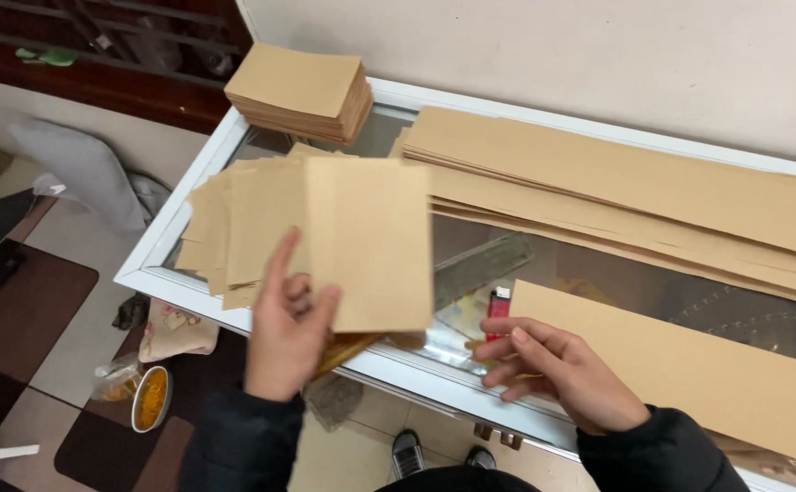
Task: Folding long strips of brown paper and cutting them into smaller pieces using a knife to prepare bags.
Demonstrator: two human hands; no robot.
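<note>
Floor clutter at left is hard to make out. My left hand [287, 319] pinches a flat brown paper sheet [368, 241] by its lower corner, above the fanned loose sheets [234, 228]. Red lighter [498, 310] partly hidden on the glass tabletop [188, 214]. My right hand [557, 369], fingers loosely spread, rests at the end of a long paper strip [689, 364], cut off right.

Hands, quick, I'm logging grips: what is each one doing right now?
Left hand: closed on a brown paper sheet, held up over the table.
Right hand: open, fingers resting at the end of a long brown paper strip.
</note>
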